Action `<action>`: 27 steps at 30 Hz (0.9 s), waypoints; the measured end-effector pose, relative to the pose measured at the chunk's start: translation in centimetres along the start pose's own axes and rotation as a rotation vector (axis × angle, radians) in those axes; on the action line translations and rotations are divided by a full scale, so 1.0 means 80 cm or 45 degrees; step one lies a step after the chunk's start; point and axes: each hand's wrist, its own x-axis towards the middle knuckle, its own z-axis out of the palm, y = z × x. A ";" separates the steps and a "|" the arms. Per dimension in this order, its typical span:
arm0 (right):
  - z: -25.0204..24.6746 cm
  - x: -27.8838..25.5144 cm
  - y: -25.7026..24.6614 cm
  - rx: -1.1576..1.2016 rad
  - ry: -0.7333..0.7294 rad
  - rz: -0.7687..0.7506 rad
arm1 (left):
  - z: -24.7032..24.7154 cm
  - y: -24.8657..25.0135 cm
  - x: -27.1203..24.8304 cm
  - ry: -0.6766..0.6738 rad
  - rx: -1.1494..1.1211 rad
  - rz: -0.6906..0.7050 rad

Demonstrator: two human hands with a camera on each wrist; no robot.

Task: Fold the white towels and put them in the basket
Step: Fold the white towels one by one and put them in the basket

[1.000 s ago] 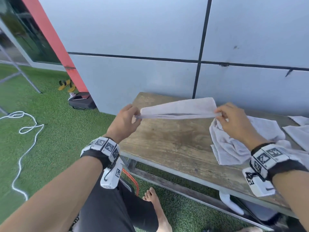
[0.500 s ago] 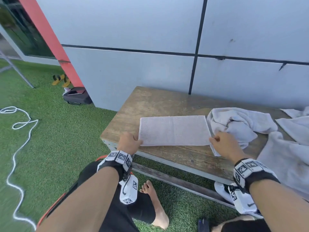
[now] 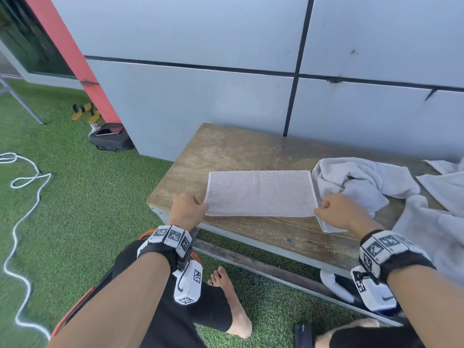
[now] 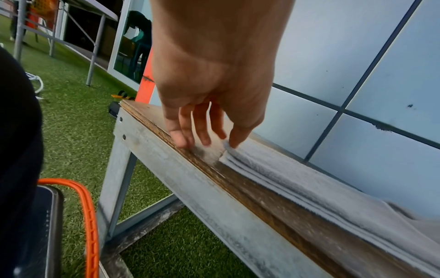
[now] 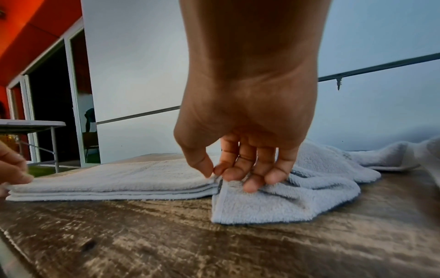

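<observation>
A folded white towel (image 3: pixel 259 193) lies flat on the wooden bench (image 3: pixel 241 151), several layers thick in the right wrist view (image 5: pixel 114 180). My left hand (image 3: pixel 188 209) is at its near left corner, and the thumb (image 4: pixel 234 143) and a finger pinch that corner. My right hand (image 3: pixel 339 212) pinches the near right corner between thumb (image 5: pixel 204 165) and forefinger. A crumpled white towel (image 3: pixel 356 182) lies just right of the folded one and partly under my right hand. More loose towels (image 3: pixel 431 237) cover the bench's right end.
A grey panelled wall (image 3: pixel 226 96) stands right behind the bench. An orange plastic rim (image 4: pixel 90 216) shows by my left leg; what it belongs to is hidden. On the grass lie a white rope (image 3: pixel 22 197), a black bag (image 3: pixel 110 139) and sandals (image 3: pixel 85 113). My bare foot (image 3: pixel 231 305) is under the bench front.
One second ago both hands held the towel stretched in the air over the bench. They brought it down and towards me, and it now lies flat near the bench's front edge.
</observation>
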 end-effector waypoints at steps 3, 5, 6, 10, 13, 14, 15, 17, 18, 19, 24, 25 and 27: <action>0.000 0.004 -0.013 0.043 0.287 -0.069 | 0.011 0.014 0.006 0.151 0.024 0.110; 0.007 0.013 -0.032 0.063 0.430 -0.205 | 0.026 0.029 0.013 0.166 0.061 0.295; 0.013 0.021 -0.043 0.059 0.446 -0.282 | 0.035 0.039 0.017 0.161 0.077 0.400; 0.038 0.051 -0.100 0.026 0.276 -0.500 | 0.074 0.083 0.036 0.098 0.190 0.665; 0.062 0.066 -0.133 0.079 0.126 -0.541 | 0.106 0.099 0.051 -0.006 0.331 0.697; 0.071 0.070 -0.137 0.027 0.090 -0.536 | 0.116 0.097 0.053 -0.044 0.397 0.694; 0.082 0.074 -0.138 -0.064 0.047 -0.526 | 0.125 0.093 0.055 -0.077 0.451 0.678; 0.098 0.079 -0.133 -0.208 -0.033 -0.483 | 0.137 0.082 0.055 -0.088 0.486 0.657; 0.101 0.081 -0.131 -0.229 -0.048 -0.467 | 0.138 0.080 0.055 -0.078 0.481 0.665; 0.102 0.082 -0.130 -0.233 -0.054 -0.459 | 0.139 0.078 0.054 -0.071 0.475 0.681; 0.100 0.084 -0.130 -0.225 -0.002 -0.460 | 0.137 0.076 0.057 -0.064 0.447 0.678; 0.102 0.082 -0.128 -0.221 0.031 -0.466 | 0.137 0.076 0.057 -0.062 0.435 0.676; 0.104 0.079 -0.125 -0.203 0.081 -0.465 | 0.137 0.073 0.059 -0.062 0.425 0.673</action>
